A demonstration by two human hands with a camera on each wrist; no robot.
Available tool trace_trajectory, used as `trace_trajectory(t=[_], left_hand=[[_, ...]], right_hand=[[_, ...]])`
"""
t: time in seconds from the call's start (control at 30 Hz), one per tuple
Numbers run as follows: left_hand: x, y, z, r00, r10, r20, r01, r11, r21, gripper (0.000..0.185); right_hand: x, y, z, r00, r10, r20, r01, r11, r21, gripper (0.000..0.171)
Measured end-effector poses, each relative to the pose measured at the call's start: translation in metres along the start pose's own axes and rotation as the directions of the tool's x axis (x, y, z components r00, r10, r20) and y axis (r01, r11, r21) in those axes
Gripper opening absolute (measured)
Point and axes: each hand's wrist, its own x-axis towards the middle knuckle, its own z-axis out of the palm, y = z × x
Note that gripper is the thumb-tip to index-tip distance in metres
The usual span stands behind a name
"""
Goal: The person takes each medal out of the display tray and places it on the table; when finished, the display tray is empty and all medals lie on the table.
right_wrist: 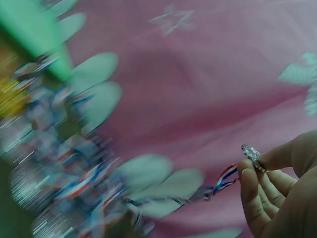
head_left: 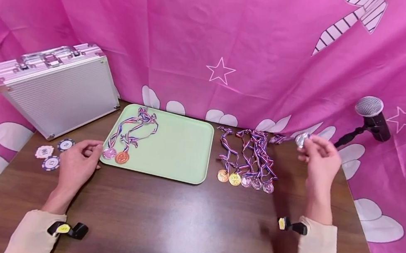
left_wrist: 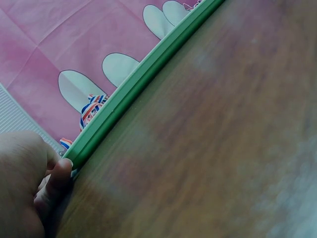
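Note:
My right hand (head_left: 311, 149) is raised at the back right of the table and pinches a silver medal (head_left: 301, 140) (right_wrist: 251, 153); its striped ribbon (right_wrist: 224, 179) trails left toward the table. Several medals (head_left: 245, 180) with ribbons lie in a row right of the green tray (head_left: 180, 157). Two medals, pinkish (head_left: 109, 153) and bronze (head_left: 122, 157), lie in the tray's near left corner. My left hand (head_left: 85, 155) rests on the table with its fingers curled at the tray's left edge (left_wrist: 124, 106), touching the rim.
Three poker chips (head_left: 51, 153) lie left of my left hand. A closed aluminium case (head_left: 54, 88) stands at the back left. A microphone on a small stand (head_left: 369, 116) is at the far right. Pink cloth covers the backdrop. Brown tabletop (head_left: 177, 223) lies in front.

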Motion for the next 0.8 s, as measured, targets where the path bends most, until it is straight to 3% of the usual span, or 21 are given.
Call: trace_trajectory(t=[0.2, 0.27, 0.43, 0.6, 0.8], left_hand=[[0.000, 0.001, 0.000, 1.000, 0.007, -0.015, -0.007, 1.000, 0.001, 0.032], [0.000, 0.001, 0.000, 1.000, 0.009, -0.016, -0.009, 1.000, 0.005, 0.032], [0.000, 0.000, 0.002, 1.000, 0.020, -0.019, -0.020, 1.000, -0.010, 0.030], [0.000, 0.002, 0.002, 1.000, 0.007, -0.022, -0.007, 1.000, 0.005, 0.030], [0.000, 0.003, 0.000, 1.000, -0.010, -0.014, 0.010, 1.000, 0.020, 0.032]], right_hand=[[-0.010, 0.046, -0.035, 0.994, 0.110, 0.010, -0.105, 0.970, -0.220, 0.014], [-0.014, 0.054, -0.043, 0.990, 0.136, 0.021, -0.124, 0.949, -0.290, 0.012], [-0.025, 0.069, -0.063, 0.983, 0.175, 0.061, -0.130, 0.885, -0.447, 0.024], [-0.035, 0.082, -0.080, 0.967, 0.226, 0.120, -0.130, 0.839, -0.528, 0.029], [-0.042, 0.091, -0.091, 0.959, 0.214, 0.185, -0.071, 0.815, -0.575, 0.029]])
